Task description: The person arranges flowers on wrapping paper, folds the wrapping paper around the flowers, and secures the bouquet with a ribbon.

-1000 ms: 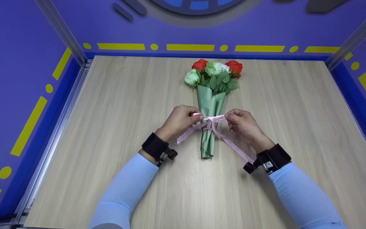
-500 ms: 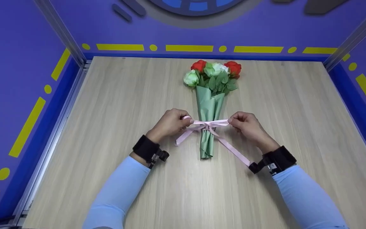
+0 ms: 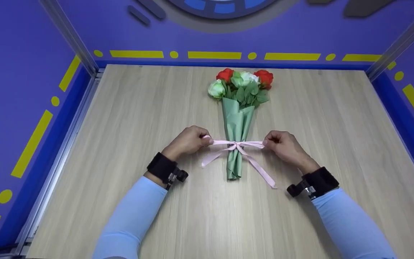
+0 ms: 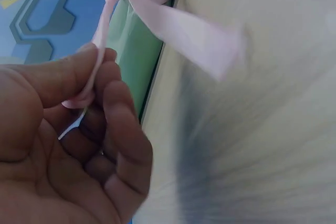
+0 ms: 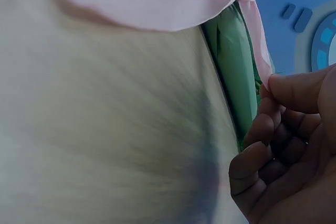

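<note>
A bouquet of red and pale flowers (image 3: 243, 79) in green wrapping paper (image 3: 234, 120) lies on the table, blooms toward the back. Round its lower part runs a pink ribbon (image 3: 236, 145), knotted in a bow at the front. To the left of the knot, my left hand (image 3: 189, 141) pinches one loop of the ribbon between thumb and forefinger. Opposite it, the other loop is pinched by my right hand (image 3: 285, 145). Both loops are stretched nearly level. Two loose ribbon tails slant down from the knot. In the left wrist view the ribbon (image 4: 102, 35) passes between thumb and fingers.
The wood-grain table (image 3: 207, 219) extends round the bouquet on every side. Blue-purple panels (image 3: 207, 39) with yellow marks wall off the back, left and right. Each wrist wears a black strap (image 3: 162, 167) with a small camera.
My hands have moved apart and slightly toward me, drawing the loops longer and the knot tighter against the paper. The right ribbon tail has become shorter.
</note>
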A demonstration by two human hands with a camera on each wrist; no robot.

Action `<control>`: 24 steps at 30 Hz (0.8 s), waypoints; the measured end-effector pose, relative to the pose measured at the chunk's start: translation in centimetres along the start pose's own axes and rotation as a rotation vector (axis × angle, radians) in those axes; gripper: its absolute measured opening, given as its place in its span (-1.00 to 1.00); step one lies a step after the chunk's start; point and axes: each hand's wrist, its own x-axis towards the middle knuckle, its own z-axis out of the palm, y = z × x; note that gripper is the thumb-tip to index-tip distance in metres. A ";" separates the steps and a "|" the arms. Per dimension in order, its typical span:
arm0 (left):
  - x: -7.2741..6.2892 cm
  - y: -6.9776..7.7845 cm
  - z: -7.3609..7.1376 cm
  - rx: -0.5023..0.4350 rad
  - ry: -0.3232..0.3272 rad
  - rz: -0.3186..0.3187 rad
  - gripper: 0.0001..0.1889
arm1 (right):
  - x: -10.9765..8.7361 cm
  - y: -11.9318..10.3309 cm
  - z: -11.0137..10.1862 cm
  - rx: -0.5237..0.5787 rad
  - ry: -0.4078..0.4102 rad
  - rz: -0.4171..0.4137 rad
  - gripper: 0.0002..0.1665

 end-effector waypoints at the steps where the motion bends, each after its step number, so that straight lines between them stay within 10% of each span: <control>1: 0.0 -0.1 0.1 0.006 0.000 -0.002 -0.80 | 0.0 0.2 0.0 -0.015 0.003 -0.002 -0.89; 24: -0.4 -1.9 0.2 0.072 -0.002 -0.037 -0.79 | 0.4 3.1 0.5 -0.079 0.005 -0.047 -0.86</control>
